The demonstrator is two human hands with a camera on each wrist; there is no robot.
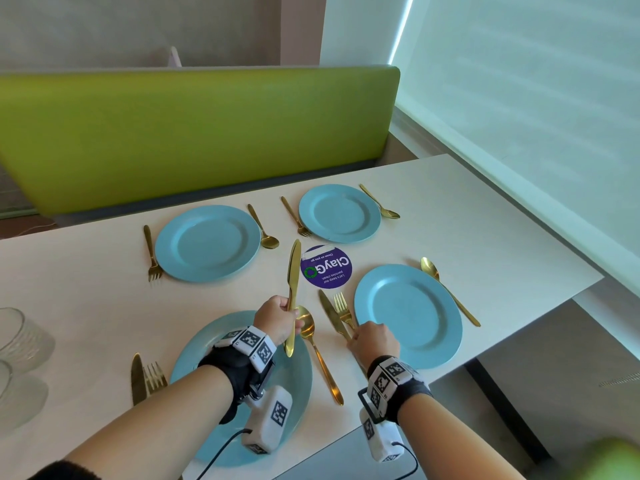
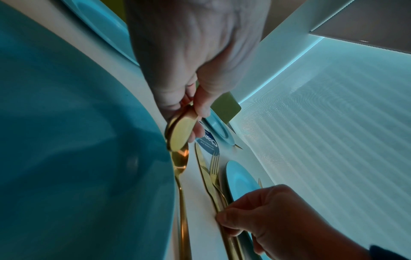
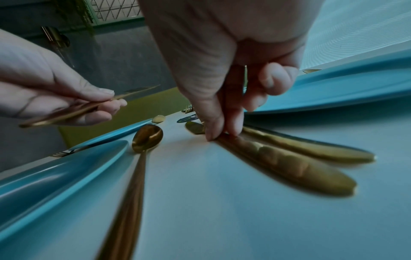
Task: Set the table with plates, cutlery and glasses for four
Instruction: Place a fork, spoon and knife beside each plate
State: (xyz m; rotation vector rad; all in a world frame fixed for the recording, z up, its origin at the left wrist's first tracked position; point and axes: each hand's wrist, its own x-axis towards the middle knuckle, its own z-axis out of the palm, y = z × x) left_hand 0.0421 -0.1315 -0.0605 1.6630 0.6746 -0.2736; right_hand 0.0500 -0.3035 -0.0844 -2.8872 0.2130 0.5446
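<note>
My left hand (image 1: pixel 277 320) grips a gold knife (image 1: pixel 293 271) by its handle and holds it upright above the near left blue plate (image 1: pixel 298 372); the left wrist view shows the handle end (image 2: pixel 180 133) between thumb and fingers. My right hand (image 1: pixel 372 339) pinches the handle of a second gold knife (image 1: pixel 329 313), which lies on the table beside a fork (image 1: pixel 343 308), left of the near right plate (image 1: pixel 408 317). In the right wrist view, thumb and index fingertips (image 3: pixel 213 133) close on that knife (image 3: pixel 289 165).
Two far plates (image 1: pixel 207 242) (image 1: pixel 339 213) each have a fork and a spoon. A knife (image 1: pixel 138 379) and fork (image 1: pixel 154 377) lie left of the near left plate, a spoon (image 1: pixel 313 341) right of it. Clear glasses (image 1: pixel 17 337) stand far left. A purple sticker (image 1: pixel 327 266) marks the table's centre.
</note>
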